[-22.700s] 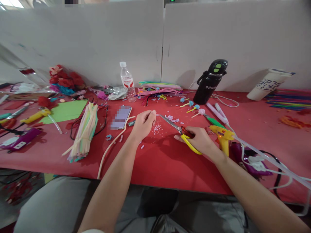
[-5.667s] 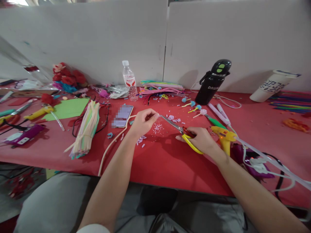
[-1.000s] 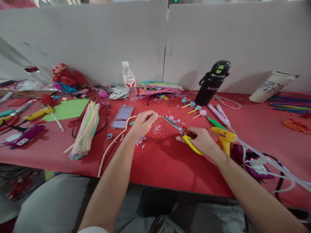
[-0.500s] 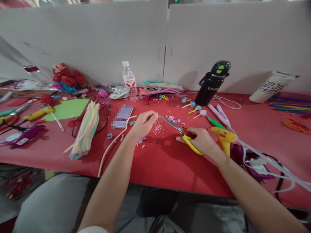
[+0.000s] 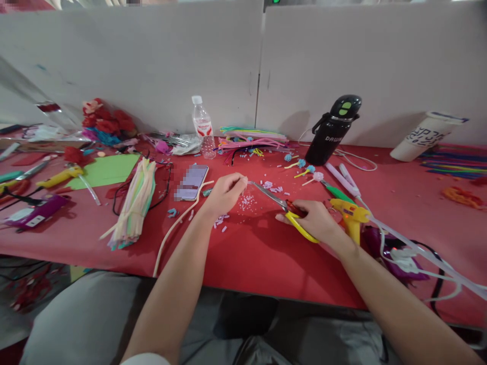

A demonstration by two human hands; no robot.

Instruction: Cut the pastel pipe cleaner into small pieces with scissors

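Observation:
My right hand (image 5: 314, 219) grips a pair of scissors (image 5: 271, 196) with yellow and red handles, the blades aimed left. Their tips meet the pinched fingers of my left hand (image 5: 229, 192), where a tiny pale pink bit shows; most of it is hidden by the fingers. Below the tips lies a scatter of fine pale crumbs (image 5: 247, 203) on the red tabletop (image 5: 258, 258). Short lilac pieces (image 5: 271, 186) lie behind the blades, and more lilac pieces (image 5: 220, 221) lie beside my left wrist. A cream fuzzy stem (image 5: 171, 230) runs along the left forearm.
A phone (image 5: 193, 182) and a bundle of pastel stems (image 5: 135, 205) lie to the left. Behind stand a clear bottle (image 5: 203, 126) and a black flask (image 5: 331, 134). A yellow glue gun (image 5: 352, 217) stands close by my right wrist, with small pompom flowers (image 5: 301, 163) farther back.

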